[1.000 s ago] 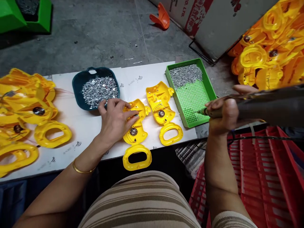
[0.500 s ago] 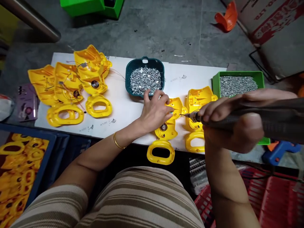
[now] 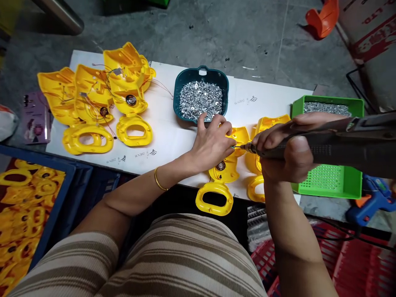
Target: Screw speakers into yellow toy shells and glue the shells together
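My right hand [image 3: 283, 154] is wrapped round a dark electric screwdriver [image 3: 346, 140], held level. Its thin bit points left, with the tip at my left fingertips. My left hand [image 3: 212, 142] bends over a yellow plastic shell [image 3: 227, 171], its thumb and finger closed on a small greenish piece [image 3: 232, 147] that is mostly hidden. Other fingers of that hand reach up by the front rim of a dark teal bin [image 3: 177, 105] of small metal screws [image 3: 201, 99]. The shell has a round speaker and a yellow ring handle [image 3: 214, 199] overhanging the table edge.
Wired yellow shells [image 3: 93, 95] lie at the left, near a purple device [image 3: 36, 119]. A second shell [image 3: 272, 121] sits partly behind my right hand. Green trays [image 3: 359, 109] and a blue glue gun [image 3: 369, 200] are at the right; a blue crate [image 3: 66, 181] stands lower left.
The screwdriver has moved left, bringing its bit from beside the shell's right part to my left fingertips. My view has shifted, showing more of the lower green tray.
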Demonstrator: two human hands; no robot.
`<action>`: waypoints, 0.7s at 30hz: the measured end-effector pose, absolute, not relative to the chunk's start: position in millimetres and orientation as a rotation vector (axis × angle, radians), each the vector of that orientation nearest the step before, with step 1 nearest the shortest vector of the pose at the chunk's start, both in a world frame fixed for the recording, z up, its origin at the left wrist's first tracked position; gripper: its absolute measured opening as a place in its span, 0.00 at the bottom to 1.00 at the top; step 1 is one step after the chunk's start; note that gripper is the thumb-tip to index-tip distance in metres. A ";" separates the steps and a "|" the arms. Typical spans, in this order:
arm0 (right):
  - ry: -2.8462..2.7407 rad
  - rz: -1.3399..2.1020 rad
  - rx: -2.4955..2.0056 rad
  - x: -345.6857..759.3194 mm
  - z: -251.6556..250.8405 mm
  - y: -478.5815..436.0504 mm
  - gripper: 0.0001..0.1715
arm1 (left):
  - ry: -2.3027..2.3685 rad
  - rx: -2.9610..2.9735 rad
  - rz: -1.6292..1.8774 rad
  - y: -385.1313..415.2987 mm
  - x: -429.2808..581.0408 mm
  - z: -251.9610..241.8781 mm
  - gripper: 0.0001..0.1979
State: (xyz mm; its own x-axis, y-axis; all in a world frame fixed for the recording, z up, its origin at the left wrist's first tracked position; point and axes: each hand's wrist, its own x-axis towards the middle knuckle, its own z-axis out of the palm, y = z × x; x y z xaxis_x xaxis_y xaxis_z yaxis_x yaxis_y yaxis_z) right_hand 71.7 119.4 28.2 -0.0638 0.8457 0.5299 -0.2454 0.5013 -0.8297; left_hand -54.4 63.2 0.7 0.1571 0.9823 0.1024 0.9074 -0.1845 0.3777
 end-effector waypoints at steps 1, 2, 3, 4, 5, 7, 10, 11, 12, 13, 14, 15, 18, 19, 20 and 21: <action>-1.355 0.971 -0.586 71.3 26.5 119.9 0.13 | 1.839 2.203 0.476 63.1 -54.5 0.9 0.07; -1.367 0.962 -0.600 71.2 24.8 120.3 0.14 | 1.837 2.201 0.470 63.0 -54.6 1.1 0.07; -1.377 0.955 -0.622 71.4 23.1 120.6 0.14 | 1.837 2.197 0.465 62.9 -54.6 1.3 0.06; -1.384 0.951 -0.646 71.8 21.4 120.8 0.15 | 1.839 2.192 0.461 62.9 -54.6 1.5 0.06; -1.382 0.948 -0.669 72.2 19.7 120.9 0.16 | 1.839 2.187 0.460 62.8 -54.5 1.7 0.06; -1.367 0.949 -0.701 72.9 17.1 121.3 0.17 | 1.840 2.181 0.463 62.8 -54.3 2.2 0.06; -1.336 0.949 -0.712 72.0 17.1 121.2 0.19 | 1.839 2.174 0.465 63.0 -54.1 2.9 0.07; -1.321 0.956 -0.700 71.1 18.4 120.9 0.19 | 1.840 2.173 0.463 63.0 -54.0 3.2 0.07; -1.311 0.968 -0.678 70.1 20.1 120.5 0.18 | 1.843 2.171 0.460 62.9 -53.9 3.4 0.07; -1.303 0.982 -0.654 69.0 22.0 120.1 0.16 | 1.846 2.172 0.457 62.8 -53.7 3.6 0.06; -1.302 1.001 -0.630 67.9 23.8 119.8 0.15 | 1.849 2.174 0.455 62.7 -53.5 3.7 0.06; -1.305 1.018 -0.605 67.1 25.1 119.7 0.14 | 1.851 2.179 0.454 62.6 -53.2 3.7 0.06; -1.342 1.074 -0.533 67.2 24.6 121.7 0.13 | 1.855 2.195 0.453 62.5 -52.3 3.1 0.07; -1.363 1.084 -0.503 68.4 22.8 122.9 0.12 | 1.855 2.197 0.453 62.6 -51.9 2.8 0.07; -1.384 1.094 -0.495 70.2 20.4 124.2 0.12 | 1.853 2.198 0.454 62.8 -51.6 2.6 0.08; -1.403 1.104 -0.509 72.4 17.5 125.5 0.13 | 1.850 2.196 0.456 63.1 -51.2 2.4 0.08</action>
